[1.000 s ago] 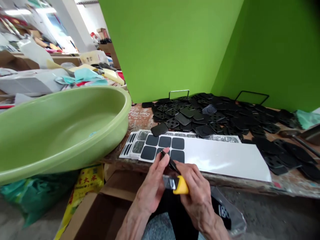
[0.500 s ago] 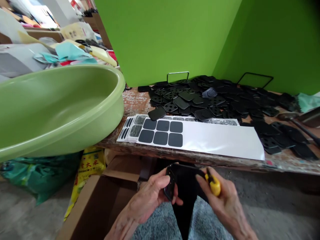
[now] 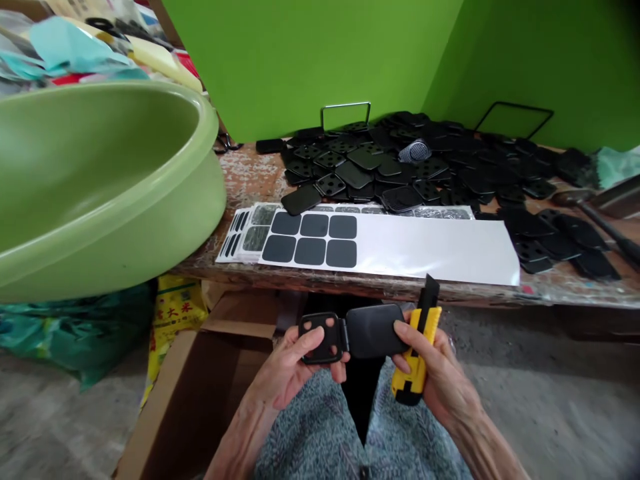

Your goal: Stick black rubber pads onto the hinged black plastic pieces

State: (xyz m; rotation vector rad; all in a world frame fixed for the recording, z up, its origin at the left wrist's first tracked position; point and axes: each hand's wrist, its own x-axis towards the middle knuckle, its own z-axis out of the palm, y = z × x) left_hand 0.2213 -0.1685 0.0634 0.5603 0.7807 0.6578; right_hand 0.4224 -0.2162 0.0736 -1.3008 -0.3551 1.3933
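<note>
Remaining on the white sheet (image 3: 435, 250): six black squares (image 3: 310, 240) (a loose pile of black pads (image 3: 360, 160) lies beyond), with a black hinged pad (image 3: 373, 331) pinched by the left hand (image 3: 287, 363) and a yellow utility knife (image 3: 411, 377) gripped closed in the right hand (image 3: 443, 370).

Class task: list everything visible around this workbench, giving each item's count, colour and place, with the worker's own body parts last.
basin: one, pale green, left end of bench
bench: one, worn brown, across the view
backing sheet: one, white, front of bench, six black squares on it
loose pads: many, black, heaped behind the sheet
wire frames: two, one silver, one black, against the green wall
cardboard box: one, brown, below the bench
joined pads: one pair, black, between the hands
utility knife: one, yellow and black, in the right hand
left hand: one, holding the pads
right hand: one, gripping the knife
</note>
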